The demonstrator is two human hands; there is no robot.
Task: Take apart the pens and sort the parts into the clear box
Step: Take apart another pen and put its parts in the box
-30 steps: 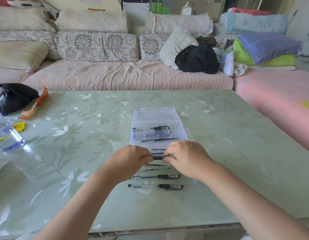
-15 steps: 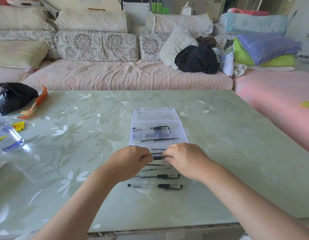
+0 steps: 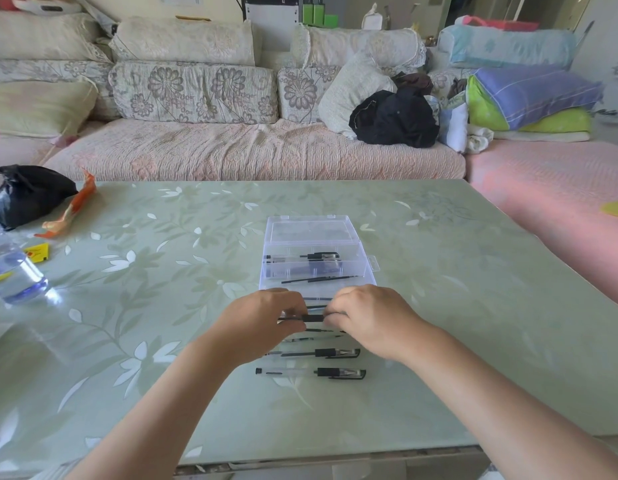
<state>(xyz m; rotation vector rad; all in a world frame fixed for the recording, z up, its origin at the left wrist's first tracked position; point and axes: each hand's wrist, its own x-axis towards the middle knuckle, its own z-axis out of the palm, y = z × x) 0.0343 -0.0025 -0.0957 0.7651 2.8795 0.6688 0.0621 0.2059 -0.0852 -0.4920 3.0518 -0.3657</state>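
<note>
Evidently the left hand (image 3: 262, 322) and right hand (image 3: 366, 318) each pinched one end of a pen (image 3: 312, 318), curled fingers gripping opposite ends to pull it apart just before the clear box (image 3: 364, 268).

No legible text found. Yellow packet (image 3: 37, 252) near the left edge of the table (image 3: 439, 306) carries a red mark, unreadable; label on the bottle (image 3: 13, 277) beside it is blurred.

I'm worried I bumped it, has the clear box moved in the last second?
No. The clear box sits where it was, its corners matching the same leaf prints on the table.
</note>
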